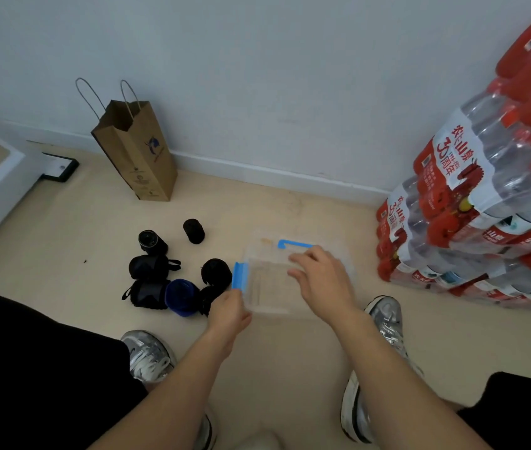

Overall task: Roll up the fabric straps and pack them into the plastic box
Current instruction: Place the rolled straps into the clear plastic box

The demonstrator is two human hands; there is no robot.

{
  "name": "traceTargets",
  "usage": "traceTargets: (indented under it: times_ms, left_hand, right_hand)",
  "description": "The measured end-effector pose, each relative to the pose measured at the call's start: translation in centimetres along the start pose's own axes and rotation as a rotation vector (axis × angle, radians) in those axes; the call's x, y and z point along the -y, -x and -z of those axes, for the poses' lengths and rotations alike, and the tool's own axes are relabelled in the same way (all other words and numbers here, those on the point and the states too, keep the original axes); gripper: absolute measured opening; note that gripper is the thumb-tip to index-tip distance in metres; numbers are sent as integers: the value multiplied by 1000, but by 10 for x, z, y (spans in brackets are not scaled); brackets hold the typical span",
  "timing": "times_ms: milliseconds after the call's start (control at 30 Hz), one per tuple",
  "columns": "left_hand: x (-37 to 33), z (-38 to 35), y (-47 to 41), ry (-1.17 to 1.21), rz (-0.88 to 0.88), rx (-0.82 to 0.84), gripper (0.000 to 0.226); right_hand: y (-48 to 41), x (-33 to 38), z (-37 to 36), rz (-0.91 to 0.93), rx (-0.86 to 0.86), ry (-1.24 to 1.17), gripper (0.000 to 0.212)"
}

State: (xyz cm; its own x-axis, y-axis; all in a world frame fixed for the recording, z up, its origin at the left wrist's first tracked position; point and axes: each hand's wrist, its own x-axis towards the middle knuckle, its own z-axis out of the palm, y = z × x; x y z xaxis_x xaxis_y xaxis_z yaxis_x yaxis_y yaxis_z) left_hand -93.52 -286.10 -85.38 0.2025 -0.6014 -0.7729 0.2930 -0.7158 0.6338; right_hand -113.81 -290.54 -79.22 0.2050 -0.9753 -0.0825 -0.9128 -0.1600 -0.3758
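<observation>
Now our left hand (pixel 228 311) pinches the plastic box (pixel 265 287) (rolled straps (pixel 150 267) lie outside, left). Our right hand (pixel 317 280) hovers above it; we cannot tell its grip.

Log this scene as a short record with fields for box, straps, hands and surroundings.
box: clear plastic box with blue latches, on the beige floor; no strap seen inside
straps: rolled fabric straps, mostly black, one blue roll, on the floor left of the box
left hand: grips the box's near left corner
right hand: over the box; hold unclear
surroundings: brown paper bag behind the straps; shrink-wrapped packs of water bottles at right
</observation>
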Motion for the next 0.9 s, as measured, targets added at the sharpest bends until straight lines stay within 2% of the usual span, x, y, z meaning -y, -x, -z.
traceTargets:
  times_ms: [133, 200, 267, 367, 467, 533, 733, 833, 900]
  left_hand:
    - [6, 8, 0, -200, -82, -12, 13]
    - [0, 10, 3, -287, -157, -113, 15]
    - [-8, 17, 3, -562, -303, -275, 15]
    - [-14, 31, -5, -947, -451, -380, 45]
    - [-18, 40, -19, -1263, -402, -271, 78]
    - [-20, 41, -27, -1358, -364, -184, 90]
    - [-24, 46, -39, -1493, -478, -226, 61]
    - [-30, 46, -35, -1541, -540, -241, 51]
    - [-36, 45, -29, -1554, -581, -245, 47]
  right_hand:
    - [-19, -4, 6, 0, -57, 142, 32]
    - [-30, -7, 8, 4, -41, 196, 34]
    - [-42, -8, 7, 4, -14, 239, 35]
    - [-56, -9, 0, -12, 42, 280, 38]
    - [-68, -14, -7, -43, 103, 307, 38]
    - [-75, -16, -10, -59, 148, 308, 38]
    - [-86, -13, -12, -67, 228, 290, 45]
    - [-79, 0, -7, -79, 40, 261, 46]
    - [-70, 10, -4, -53, -111, 202, 38]
